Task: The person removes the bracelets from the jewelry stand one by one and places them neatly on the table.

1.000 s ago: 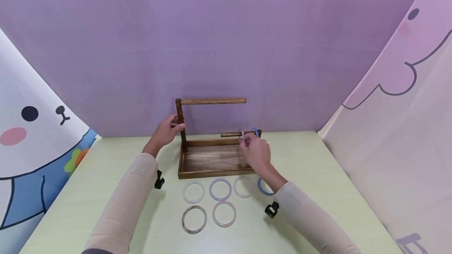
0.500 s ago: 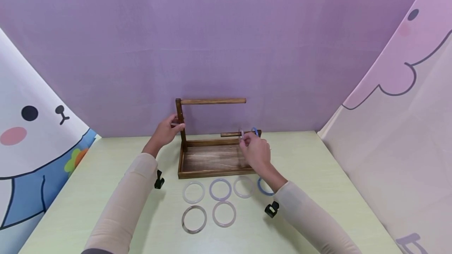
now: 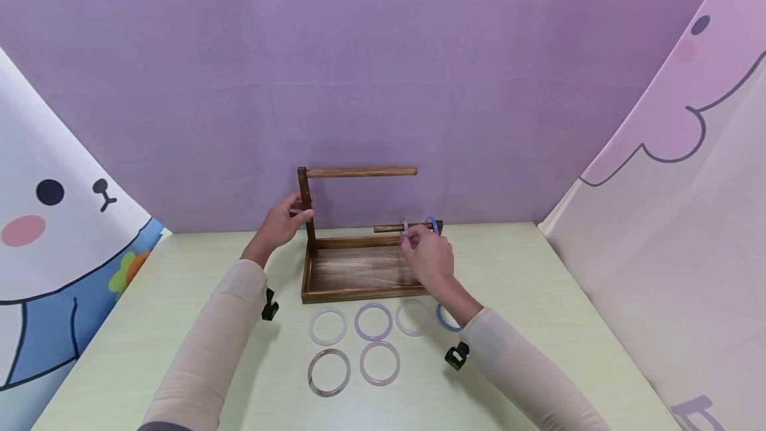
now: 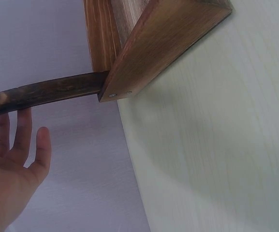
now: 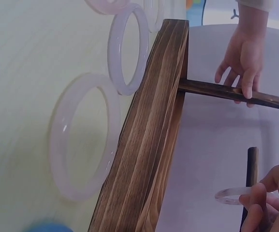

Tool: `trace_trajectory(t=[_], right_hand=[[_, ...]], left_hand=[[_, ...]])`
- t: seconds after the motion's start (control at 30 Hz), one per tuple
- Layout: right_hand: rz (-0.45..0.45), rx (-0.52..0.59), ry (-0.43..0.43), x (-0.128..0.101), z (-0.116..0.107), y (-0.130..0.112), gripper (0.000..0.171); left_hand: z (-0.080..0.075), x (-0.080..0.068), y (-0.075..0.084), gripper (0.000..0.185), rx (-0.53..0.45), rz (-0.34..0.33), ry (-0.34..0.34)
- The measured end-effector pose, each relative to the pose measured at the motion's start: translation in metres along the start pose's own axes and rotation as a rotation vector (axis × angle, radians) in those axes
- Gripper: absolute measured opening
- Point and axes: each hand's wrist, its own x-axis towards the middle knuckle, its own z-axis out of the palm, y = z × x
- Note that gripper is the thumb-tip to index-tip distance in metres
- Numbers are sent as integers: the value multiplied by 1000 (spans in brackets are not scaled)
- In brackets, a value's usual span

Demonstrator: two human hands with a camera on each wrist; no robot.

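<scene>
Left hand (image 3: 280, 221) steadying tall post (image 3: 306, 208) of wooden stand (image 3: 359, 271), fingers loose; right hand (image 3: 427, 259) pinching pale bangle (image 5: 233, 195) on lower rod (image 3: 391, 227), beside blue bangle (image 3: 432, 223).

The wooden rack (image 3: 359, 271) was dark brown with a streaked grain. The bench (image 3: 538, 298) beneath it was pale yellow-green. The bangles (image 3: 353, 344) lying there were milky white, pale pink and lilac, with a blue bangle (image 3: 445, 319) at the end. Another blue ring (image 3: 432, 223) hung on the low bar. The backdrop (image 3: 383, 72) was plain purple, the sleeves (image 3: 209, 344) beige.
</scene>
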Motion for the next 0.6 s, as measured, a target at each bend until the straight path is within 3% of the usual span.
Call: trace_trajectory(t=[0.6], right_hand=[[-72, -10, 16, -2, 7, -14, 10]], left_hand=[[-1, 0, 1, 46, 8, 6, -4]])
